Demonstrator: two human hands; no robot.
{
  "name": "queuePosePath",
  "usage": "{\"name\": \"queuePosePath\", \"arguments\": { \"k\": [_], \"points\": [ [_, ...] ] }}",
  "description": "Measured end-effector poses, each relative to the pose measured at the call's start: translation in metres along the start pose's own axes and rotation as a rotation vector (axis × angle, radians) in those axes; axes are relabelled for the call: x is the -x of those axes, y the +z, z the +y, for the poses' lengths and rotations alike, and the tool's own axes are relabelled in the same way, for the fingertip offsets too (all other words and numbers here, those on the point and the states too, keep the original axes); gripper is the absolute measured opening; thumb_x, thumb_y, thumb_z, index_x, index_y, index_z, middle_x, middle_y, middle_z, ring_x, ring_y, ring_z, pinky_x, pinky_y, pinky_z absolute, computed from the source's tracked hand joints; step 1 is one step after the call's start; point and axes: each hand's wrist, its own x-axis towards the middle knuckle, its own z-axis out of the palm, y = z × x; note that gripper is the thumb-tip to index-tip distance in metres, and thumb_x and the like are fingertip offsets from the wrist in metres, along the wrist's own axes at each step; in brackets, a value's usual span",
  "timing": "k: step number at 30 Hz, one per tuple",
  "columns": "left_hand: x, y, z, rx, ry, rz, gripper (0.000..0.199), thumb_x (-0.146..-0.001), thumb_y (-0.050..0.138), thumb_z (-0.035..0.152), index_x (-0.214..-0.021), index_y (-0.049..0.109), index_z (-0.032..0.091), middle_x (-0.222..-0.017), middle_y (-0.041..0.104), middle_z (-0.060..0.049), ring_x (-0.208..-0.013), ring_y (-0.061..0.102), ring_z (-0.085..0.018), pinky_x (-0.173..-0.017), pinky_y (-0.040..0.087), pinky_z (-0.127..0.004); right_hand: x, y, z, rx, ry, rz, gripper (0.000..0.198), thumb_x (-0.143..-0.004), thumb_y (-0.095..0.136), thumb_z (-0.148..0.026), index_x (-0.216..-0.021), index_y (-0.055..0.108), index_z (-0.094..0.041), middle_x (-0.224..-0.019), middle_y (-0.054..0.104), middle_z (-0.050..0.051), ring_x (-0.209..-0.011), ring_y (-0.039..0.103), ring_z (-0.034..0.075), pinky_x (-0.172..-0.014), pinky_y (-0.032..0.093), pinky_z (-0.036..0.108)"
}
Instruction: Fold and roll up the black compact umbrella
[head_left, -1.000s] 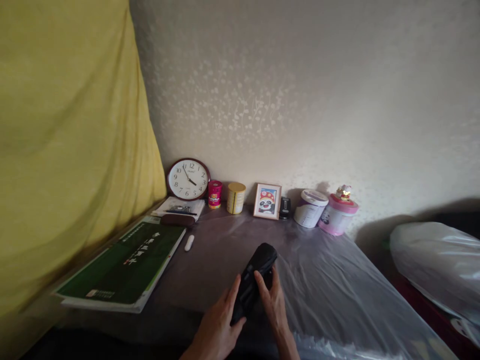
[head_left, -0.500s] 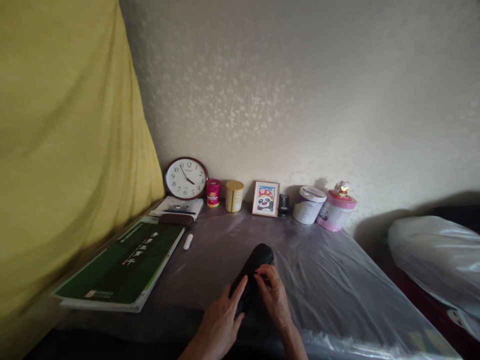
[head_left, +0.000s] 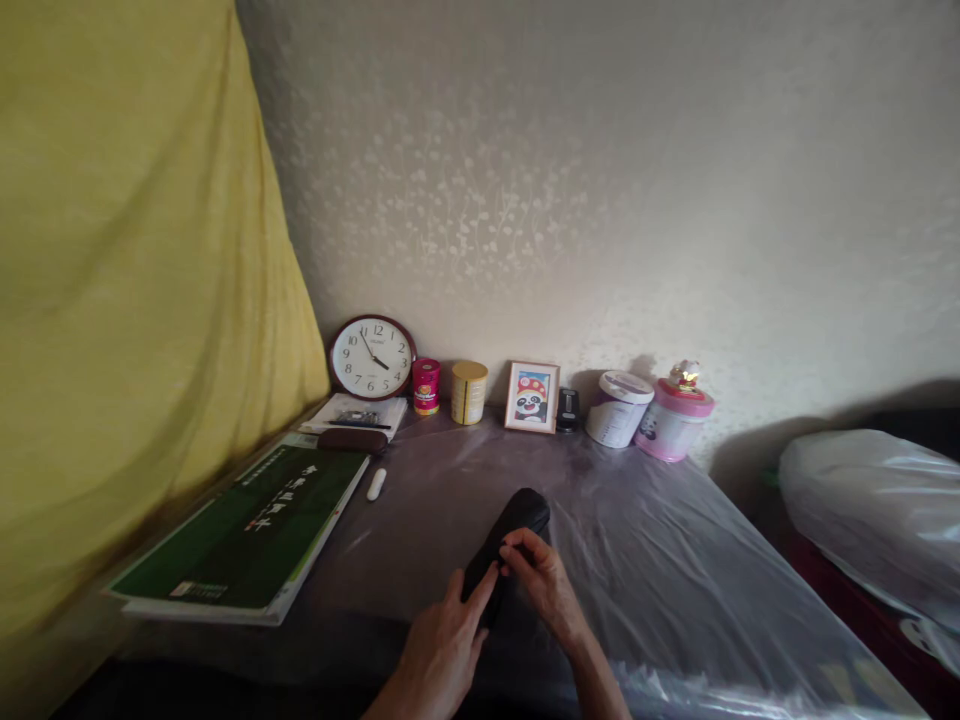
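A long, soft black pouch (head_left: 523, 507) lies slanted on the table near its front, its far end rounded. My left hand (head_left: 444, 640) grips the near end from the left, its thumb and forefinger along the sides. Over the pouch's right side, my right hand (head_left: 541, 578) pinches thumb and forefinger together at its upper surface. The small part between those fingertips is too dark to make out. Both hands cover much of the pouch's near half.
Left lie a large green book (head_left: 262, 530), a brown case (head_left: 352, 440) and a white oblong item (head_left: 376, 484). Along the wall stand a clock (head_left: 373, 357), pink tin (head_left: 426, 387), yellow can (head_left: 469, 393), panda picture frame (head_left: 531, 398) and two tubs (head_left: 619, 410). Grey plastic sheeting (head_left: 637, 560) covers the table.
My right hand's pinched fingertips have shifted slightly left and closer to my left forefinger. The left hand and pouch have moved only a little.
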Motion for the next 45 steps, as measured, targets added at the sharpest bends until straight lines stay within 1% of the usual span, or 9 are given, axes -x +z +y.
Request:
{"name": "queuePosePath", "arguments": {
  "k": [3,9,13,16,19,27,31,35,45],
  "points": [
    [0.000,0.002,-0.001,0.021,-0.002,0.012,0.067,-0.084,0.045,0.012,-0.140,0.017,0.033,-0.136,0.042,-0.016,-0.086,0.067,-0.021,-0.077,0.053,-0.034,-0.010,0.003,-0.005,0.213,-0.040,-0.035,0.009,-0.079,0.056,-0.027,-0.077,0.059,-0.019,-0.071,0.055,-0.002,-0.056,0.053,0.010,-0.055,0.042,0.022],
    [0.003,-0.001,-0.002,0.112,-0.021,0.008,0.066,-0.083,0.045,0.016,-0.142,0.016,0.017,-0.140,0.038,-0.018,-0.106,0.059,-0.023,-0.089,0.048,-0.033,-0.021,0.014,-0.016,0.582,-0.147,-0.005,0.015,-0.067,0.057,-0.009,-0.076,0.063,-0.019,-0.081,0.059,0.002,-0.078,0.059,0.015,-0.074,0.045,0.027],
    [0.008,-0.004,-0.007,0.186,-0.018,-0.017,0.070,-0.080,0.046,0.017,-0.142,0.013,0.015,-0.146,0.028,-0.017,-0.120,0.049,-0.024,-0.096,0.044,-0.034,-0.024,0.012,-0.015,0.419,-0.004,0.056,0.010,-0.071,0.057,-0.022,-0.080,0.061,-0.019,-0.070,0.060,0.000,-0.056,0.057,0.013,-0.055,0.046,0.025],
    [0.013,-0.002,-0.013,0.276,-0.007,-0.005,0.075,-0.078,0.047,0.017,-0.143,0.009,0.018,-0.148,0.025,-0.014,-0.123,0.046,-0.023,-0.098,0.043,-0.032,-0.024,0.002,-0.014,0.192,0.093,0.143,0.025,-0.079,0.049,-0.039,-0.088,0.059,-0.018,-0.054,0.055,-0.003,-0.041,0.051,0.011,-0.042,0.042,0.023],
    [0.017,0.004,-0.017,0.337,0.003,0.004,0.076,-0.078,0.046,0.018,-0.143,0.007,0.020,-0.149,0.022,-0.013,-0.121,0.049,-0.022,-0.097,0.043,-0.032,-0.021,-0.007,-0.017,0.171,-0.033,0.211,0.026,-0.079,0.050,-0.039,-0.088,0.062,-0.018,-0.070,0.065,0.003,-0.055,0.059,0.013,-0.053,0.048,0.024],
    [0.025,0.005,-0.022,0.342,-0.007,0.010,0.077,-0.078,0.047,0.013,-0.142,0.006,0.027,-0.152,0.002,-0.015,-0.117,0.052,-0.025,-0.094,0.046,-0.035,-0.013,0.003,-0.020,0.470,-0.294,-0.079,0.030,-0.078,0.046,-0.016,-0.098,0.067,-0.023,-0.096,0.069,0.003,-0.090,0.061,0.017,-0.085,0.046,0.032],
    [0.024,0.008,-0.022,0.338,0.037,0.052,0.088,-0.074,0.046,0.005,-0.140,-0.006,0.033,-0.153,-0.005,-0.010,-0.124,0.045,-0.022,-0.095,0.046,-0.033,-0.013,0.007,-0.016,0.506,-0.255,-0.094,0.033,-0.073,0.049,-0.013,-0.099,0.067,-0.025,-0.093,0.068,0.002,-0.081,0.060,0.017,-0.081,0.046,0.032],
    [0.023,0.014,-0.022,0.297,0.093,0.076,0.093,-0.070,0.040,-0.004,-0.140,-0.010,0.033,-0.154,0.002,-0.005,-0.134,0.029,-0.018,-0.104,0.038,-0.030,-0.011,0.003,-0.017,0.308,-0.187,-0.045,0.026,-0.074,0.050,-0.017,-0.092,0.067,-0.023,-0.084,0.066,0.002,-0.081,0.060,0.016,-0.077,0.046,0.029],
    [0.024,0.008,-0.020,0.277,0.071,0.064,0.083,-0.071,0.034,-0.004,-0.142,0.001,0.025,-0.153,0.011,-0.005,-0.130,0.036,-0.014,-0.102,0.038,-0.024,0.025,-0.047,-0.011,0.009,0.070,0.163,0.034,-0.070,0.065,-0.047,-0.087,0.071,-0.019,-0.074,0.065,0.003,-0.065,0.055,0.015,-0.061,0.044,0.026]
  ]
}}
